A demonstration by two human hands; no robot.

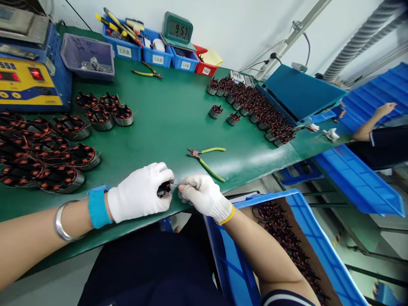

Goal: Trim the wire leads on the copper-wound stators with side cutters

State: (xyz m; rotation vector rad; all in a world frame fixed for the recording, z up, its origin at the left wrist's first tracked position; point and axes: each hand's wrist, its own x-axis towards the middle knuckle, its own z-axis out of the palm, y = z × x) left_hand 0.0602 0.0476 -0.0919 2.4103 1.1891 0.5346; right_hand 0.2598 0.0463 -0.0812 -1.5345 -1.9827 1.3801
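Left grip point(142, 193) around a wound core point(163, 190), right grip point(204, 197) on thin wire point(174, 185), blue crate point(318, 225) of cores point(287, 238) nearby

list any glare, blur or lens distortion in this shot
Head view, bench: pale glare on the green workbench, right of the diagonal cutters; digital clock legible. Head view, edges: wide-angle stretching, co-worker's arm soft. Head view, hands: the wire between left hand and right hand is too fine to trace fully

Wound core point(163, 189): being mostly hidden by left hand point(142, 193)
Machine point(30, 83): being cut off by left edge
Co-worker point(384, 144): being cropped by right edge
Blue crate point(318, 236): being cut off by bottom edge
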